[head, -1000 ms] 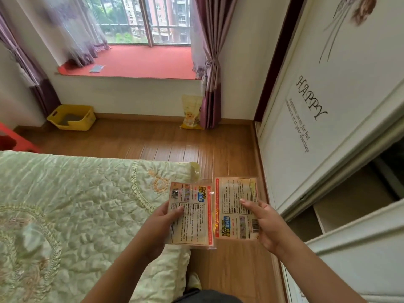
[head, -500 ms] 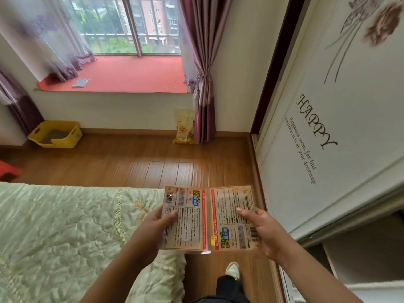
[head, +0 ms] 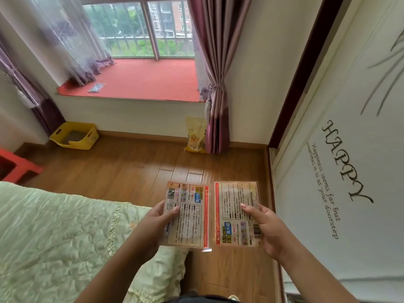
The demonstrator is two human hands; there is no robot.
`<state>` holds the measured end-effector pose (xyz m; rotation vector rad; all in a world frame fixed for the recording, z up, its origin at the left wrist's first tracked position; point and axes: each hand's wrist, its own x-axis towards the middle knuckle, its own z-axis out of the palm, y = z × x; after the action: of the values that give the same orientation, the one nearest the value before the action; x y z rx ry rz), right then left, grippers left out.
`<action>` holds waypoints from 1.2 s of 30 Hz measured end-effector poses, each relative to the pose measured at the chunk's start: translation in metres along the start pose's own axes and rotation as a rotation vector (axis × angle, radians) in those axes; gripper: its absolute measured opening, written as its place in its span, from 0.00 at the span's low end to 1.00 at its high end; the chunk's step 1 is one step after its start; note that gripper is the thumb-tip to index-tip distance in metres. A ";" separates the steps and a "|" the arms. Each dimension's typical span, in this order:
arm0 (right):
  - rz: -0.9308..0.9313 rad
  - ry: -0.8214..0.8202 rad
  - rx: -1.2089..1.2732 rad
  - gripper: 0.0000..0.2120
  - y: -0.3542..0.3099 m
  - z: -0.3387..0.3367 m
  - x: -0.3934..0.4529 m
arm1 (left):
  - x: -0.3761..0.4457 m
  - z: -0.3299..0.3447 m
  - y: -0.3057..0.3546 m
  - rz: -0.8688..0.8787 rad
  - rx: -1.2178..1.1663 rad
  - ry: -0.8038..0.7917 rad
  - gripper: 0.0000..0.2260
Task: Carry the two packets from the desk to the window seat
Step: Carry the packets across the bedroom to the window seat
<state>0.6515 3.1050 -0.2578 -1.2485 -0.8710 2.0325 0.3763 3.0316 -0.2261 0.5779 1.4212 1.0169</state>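
Note:
Two flat printed packets with orange borders are held side by side in front of me. My left hand grips the left packet by its left edge, thumb on top. My right hand grips the right packet by its right edge. Both packets hover above the wooden floor, beside the bed's corner. The window seat, covered in red, lies ahead at the far wall under the window, a small flat grey item resting on its left part.
A bed with a pale green quilt fills the lower left. A white wardrobe door runs along the right. On the wooden floor stand a yellow bin, a red stool and a yellow bag by the purple curtain.
I have walked forward along the bed toward the window seat, which now looks nearer and larger. Both hands keep the same hold on the packets.

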 end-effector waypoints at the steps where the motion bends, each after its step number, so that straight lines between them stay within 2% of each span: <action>1: 0.004 -0.005 0.003 0.25 -0.005 -0.001 0.008 | 0.008 0.001 0.004 -0.001 0.001 0.004 0.08; 9: 0.047 -0.031 -0.031 0.24 -0.046 0.010 0.085 | 0.083 -0.010 0.041 -0.008 -0.047 0.014 0.09; 16: 0.035 0.003 -0.125 0.12 -0.097 0.036 0.174 | 0.164 -0.032 0.085 0.016 -0.084 -0.013 0.10; 19: 0.032 -0.022 -0.142 0.17 -0.122 0.052 0.208 | 0.192 -0.043 0.107 0.038 -0.108 -0.032 0.16; 24: 0.042 -0.055 -0.158 0.22 -0.146 0.074 0.258 | 0.228 -0.068 0.134 0.056 -0.122 -0.027 0.15; 28: 0.085 -0.090 -0.197 0.22 -0.161 0.088 0.295 | 0.253 -0.084 0.150 0.060 -0.157 0.009 0.19; 33: 0.137 -0.137 -0.205 0.20 -0.180 0.101 0.347 | 0.287 -0.098 0.168 0.039 -0.199 0.049 0.19; 36: 0.175 -0.151 -0.218 0.15 -0.190 0.104 0.385 | 0.315 -0.104 0.180 0.025 -0.189 0.089 0.16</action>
<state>0.4367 3.4908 -0.2751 -1.3407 -1.1135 2.2407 0.1907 3.3592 -0.2517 0.4174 1.3791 1.1944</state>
